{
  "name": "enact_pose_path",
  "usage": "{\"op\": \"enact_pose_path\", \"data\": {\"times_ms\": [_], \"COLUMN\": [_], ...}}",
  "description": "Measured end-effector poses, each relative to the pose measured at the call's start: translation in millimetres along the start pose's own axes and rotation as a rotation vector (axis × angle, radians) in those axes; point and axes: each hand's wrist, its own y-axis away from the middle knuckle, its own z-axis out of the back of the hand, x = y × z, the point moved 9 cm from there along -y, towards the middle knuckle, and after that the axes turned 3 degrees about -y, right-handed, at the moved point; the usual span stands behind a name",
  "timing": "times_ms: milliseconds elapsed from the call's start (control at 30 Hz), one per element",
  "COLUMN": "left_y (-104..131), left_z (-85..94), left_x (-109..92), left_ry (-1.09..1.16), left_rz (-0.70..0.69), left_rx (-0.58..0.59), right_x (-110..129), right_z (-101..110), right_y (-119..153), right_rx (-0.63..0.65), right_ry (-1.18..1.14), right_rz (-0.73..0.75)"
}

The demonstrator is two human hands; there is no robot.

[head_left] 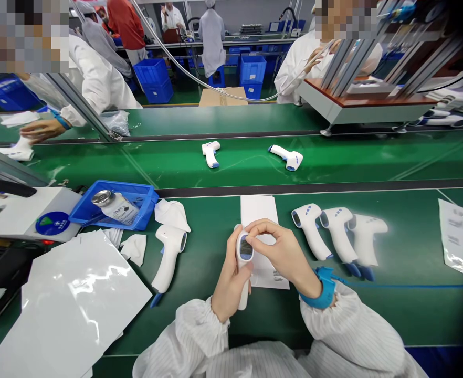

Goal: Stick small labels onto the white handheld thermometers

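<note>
Held gun-shaped unit looks like smooth plastic, satin from here. Desk: smooth, slight sheen; belt beyond it, glossier. Big white sheets: slick, throwing glare. Tray: plastic; cap in it: shiny metal. Wipes: matt, crumpled. Sleeves: creased cloth.

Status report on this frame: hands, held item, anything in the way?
Left hand gripping white gun-shaped device. Right hand, fingers at upper edge of its screen. Paper sheet below hands; nothing visibly blocking.

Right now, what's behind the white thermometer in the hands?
White paper lies on the green table, small print near its lower edge. The thermometer and right hand cover part; anything printed there can't be seen.
</note>
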Motion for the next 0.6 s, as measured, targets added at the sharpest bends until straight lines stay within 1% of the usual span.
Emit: {"op": "enact_pose_path", "data": {"times_ms": [133,267,600], "left_y": [-0.7,-2.0,-0.4], "left_z": [2.6,2.3,1.4], "left_x": [6.1,5.7,5.7], "left_ry": [0.028,0.03,0.027], "left_rz": [0.044,0.046,0.045], "left_rx": [-0.028,-0.055,-0.025], "right_x": [0.2,-0.3,1.7], "right_z": [-0.2,0.7,1.2], "right_y": [0.1,0.3,0.7], "right_rx": [0.0,-0.005,-0.012], "right_ry": [0.008,0.013,0.017], "right_rz": [0.0,-0.003,0.038]}}
